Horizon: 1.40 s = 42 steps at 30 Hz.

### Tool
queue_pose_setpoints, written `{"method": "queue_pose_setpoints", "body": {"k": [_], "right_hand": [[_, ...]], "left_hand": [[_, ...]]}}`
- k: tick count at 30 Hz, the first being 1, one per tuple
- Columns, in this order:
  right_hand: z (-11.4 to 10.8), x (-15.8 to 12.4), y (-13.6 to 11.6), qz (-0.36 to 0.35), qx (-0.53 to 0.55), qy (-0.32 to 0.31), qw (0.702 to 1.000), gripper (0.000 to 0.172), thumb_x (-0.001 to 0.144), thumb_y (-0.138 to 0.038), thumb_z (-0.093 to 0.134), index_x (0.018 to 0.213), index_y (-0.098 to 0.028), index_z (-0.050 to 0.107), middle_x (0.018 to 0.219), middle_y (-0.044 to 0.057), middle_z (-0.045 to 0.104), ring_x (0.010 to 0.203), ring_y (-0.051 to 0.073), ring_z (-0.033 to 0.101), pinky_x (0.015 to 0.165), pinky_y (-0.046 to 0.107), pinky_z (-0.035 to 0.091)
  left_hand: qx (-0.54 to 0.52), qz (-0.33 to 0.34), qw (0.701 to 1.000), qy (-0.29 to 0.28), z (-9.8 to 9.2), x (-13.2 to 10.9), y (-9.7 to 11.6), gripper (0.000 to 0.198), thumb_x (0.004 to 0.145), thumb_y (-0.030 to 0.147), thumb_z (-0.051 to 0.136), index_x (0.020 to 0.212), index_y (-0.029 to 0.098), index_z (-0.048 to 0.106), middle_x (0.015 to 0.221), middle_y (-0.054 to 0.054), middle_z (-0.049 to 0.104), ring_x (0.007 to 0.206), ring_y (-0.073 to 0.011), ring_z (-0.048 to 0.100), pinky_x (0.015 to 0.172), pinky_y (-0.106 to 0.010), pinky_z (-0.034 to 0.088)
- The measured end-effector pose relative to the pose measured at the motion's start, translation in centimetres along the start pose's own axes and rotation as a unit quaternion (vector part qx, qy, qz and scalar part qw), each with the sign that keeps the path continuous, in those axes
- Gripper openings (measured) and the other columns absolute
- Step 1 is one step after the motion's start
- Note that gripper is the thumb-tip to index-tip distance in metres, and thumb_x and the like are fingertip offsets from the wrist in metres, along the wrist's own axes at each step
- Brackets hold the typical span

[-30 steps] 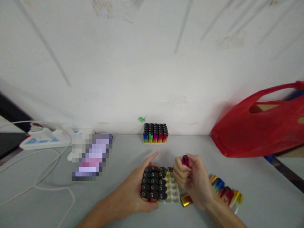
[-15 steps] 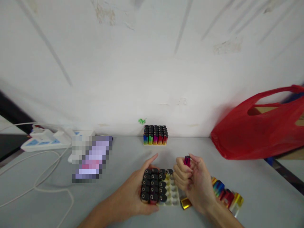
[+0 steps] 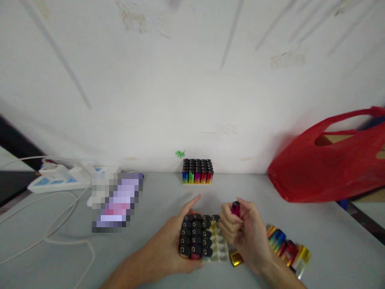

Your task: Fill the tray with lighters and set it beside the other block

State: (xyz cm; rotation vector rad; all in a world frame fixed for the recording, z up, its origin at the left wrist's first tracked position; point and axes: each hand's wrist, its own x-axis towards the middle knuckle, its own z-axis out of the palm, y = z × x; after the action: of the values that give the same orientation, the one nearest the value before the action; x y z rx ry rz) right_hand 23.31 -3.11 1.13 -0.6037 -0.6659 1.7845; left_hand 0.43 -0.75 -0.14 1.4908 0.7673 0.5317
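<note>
My left hand (image 3: 168,245) grips the left side of a white tray (image 3: 221,251) partly filled with black-capped lighters (image 3: 195,237), thumb stretched along its far edge. My right hand (image 3: 245,233) is closed round a pink lighter (image 3: 235,208), held upright just right of the tray's far corner. Several empty cells of the tray show beside the right hand.
A full block of coloured lighters (image 3: 197,171) stands against the wall. Loose coloured lighters (image 3: 285,245) lie right of my right hand, a gold one (image 3: 236,258) near the tray. A red plastic bag (image 3: 327,164) is at right; power strip (image 3: 58,178) and white cable (image 3: 54,237) at left.
The right hand with the pink lighter has sunk slightly toward the tray. The left hand and tray have stayed put.
</note>
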Motion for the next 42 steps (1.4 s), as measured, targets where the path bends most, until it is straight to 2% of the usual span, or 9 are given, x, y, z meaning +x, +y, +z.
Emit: {"method": "queue_pose_setpoints", "body": {"k": [9, 22, 26, 28, 31, 34, 36, 38, 42], "right_hand": [[-0.2, 0.4, 0.2, 0.007, -0.001, -0.012, 1.0, 0.056, 0.091, -0.06, 0.069, 0.061, -0.026, 0.037, 0.053, -0.012, 0.02, 0.046, 0.007, 0.01, 0.042, 0.024, 0.011], [-0.1, 0.1, -0.1, 0.016, 0.0, 0.052, 0.999, 0.054, 0.086, -0.056, 0.071, 0.062, -0.026, 0.033, 0.053, -0.014, 0.016, 0.047, 0.007, 0.005, 0.041, 0.023, 0.009], [-0.3, 0.6, 0.0, -0.003, -0.033, 0.061, 0.998, 0.054, 0.088, -0.065, 0.074, 0.068, -0.025, 0.044, 0.054, -0.014, 0.019, 0.048, 0.007, 0.006, 0.042, 0.023, 0.011], [-0.3, 0.7, 0.1, -0.023, -0.082, 0.077, 0.993, 0.054, 0.093, -0.071, 0.069, 0.075, -0.024, 0.049, 0.054, -0.013, 0.024, 0.046, 0.008, 0.009, 0.042, 0.023, 0.012], [0.0, 0.4, 0.4, -0.074, -0.198, 0.131, 0.968, 0.05, 0.102, -0.07, 0.063, 0.084, -0.024, 0.054, 0.062, -0.009, 0.042, 0.046, 0.009, 0.023, 0.043, 0.023, 0.019], [0.3, -0.1, 0.3, -0.144, -0.33, 0.158, 0.92, 0.038, 0.109, -0.059, 0.061, 0.096, -0.024, 0.063, 0.073, -0.005, 0.052, 0.059, 0.012, 0.044, 0.054, 0.025, 0.036], [0.3, -0.3, 0.0, -0.188, -0.397, 0.14, 0.888, 0.032, 0.109, -0.054, 0.063, 0.101, -0.024, 0.071, 0.084, -0.001, 0.06, 0.077, 0.016, 0.056, 0.071, 0.029, 0.046], [0.1, -0.4, -0.6, -0.215, -0.433, 0.119, 0.867, 0.026, 0.107, -0.05, 0.07, 0.104, -0.025, 0.078, 0.1, 0.003, 0.065, 0.094, 0.02, 0.06, 0.085, 0.033, 0.047], [-0.1, -0.4, -1.7, -0.208, -0.441, 0.055, 0.871, 0.019, 0.103, -0.045, 0.077, 0.102, -0.028, 0.086, 0.094, 0.003, 0.065, 0.09, 0.021, 0.061, 0.082, 0.035, 0.047]], "left_hand": [[0.102, 0.053, 0.993, 0.031, -0.8, 0.3, -1.1, 0.13, 0.07, 0.009, 0.086, 0.175, 0.039, 0.015, 0.136, -0.006, 0.066, 0.096, -0.023, 0.075, 0.088, -0.035, 0.062], [0.074, 0.054, 0.995, 0.041, -0.9, 0.4, -1.0, 0.128, 0.07, 0.008, 0.086, 0.174, 0.037, 0.018, 0.151, -0.012, 0.057, 0.104, -0.0261, 0.076, 0.086, -0.037, 0.065], [0.04, 0.047, 0.998, 0.027, -1.0, 0.4, -1.0, 0.127, 0.071, 0.008, 0.086, 0.174, 0.037, 0.018, 0.15, -0.013, 0.057, 0.089, -0.0198, 0.075, 0.076, -0.032, 0.063], [0.038, 0.05, 0.998, 0.022, -1.0, 0.4, -1.0, 0.125, 0.072, 0.008, 0.087, 0.174, 0.037, 0.019, 0.147, -0.012, 0.058, 0.091, -0.0203, 0.075, 0.077, -0.031, 0.063], [0.041, 0.059, 0.997, 0.024, -1.0, 0.5, -1.2, 0.123, 0.073, 0.007, 0.087, 0.173, 0.037, 0.021, 0.146, -0.01, 0.059, 0.099, -0.0231, 0.076, 0.083, -0.034, 0.064], [0.039, 0.063, 0.997, 0.024, -1.0, 0.5, -1.4, 0.123, 0.074, 0.007, 0.088, 0.173, 0.039, 0.021, 0.147, -0.01, 0.059, 0.103, -0.0243, 0.077, 0.085, -0.034, 0.064], [0.043, 0.064, 0.997, 0.024, -1.0, 0.5, -1.4, 0.122, 0.075, 0.009, 0.088, 0.172, 0.039, 0.022, 0.146, -0.009, 0.059, 0.102, -0.0242, 0.076, 0.083, -0.034, 0.064], [0.047, 0.06, 0.997, 0.026, -0.9, 0.5, -1.3, 0.121, 0.075, 0.011, 0.088, 0.172, 0.039, 0.022, 0.146, -0.01, 0.059, 0.097, -0.023, 0.076, 0.08, -0.033, 0.064], [0.053, 0.057, 0.997, 0.027, -1.0, 0.5, -1.2, 0.122, 0.073, 0.012, 0.089, 0.173, 0.038, 0.023, 0.147, -0.01, 0.059, 0.099, -0.025, 0.076, 0.082, -0.035, 0.065]]}}
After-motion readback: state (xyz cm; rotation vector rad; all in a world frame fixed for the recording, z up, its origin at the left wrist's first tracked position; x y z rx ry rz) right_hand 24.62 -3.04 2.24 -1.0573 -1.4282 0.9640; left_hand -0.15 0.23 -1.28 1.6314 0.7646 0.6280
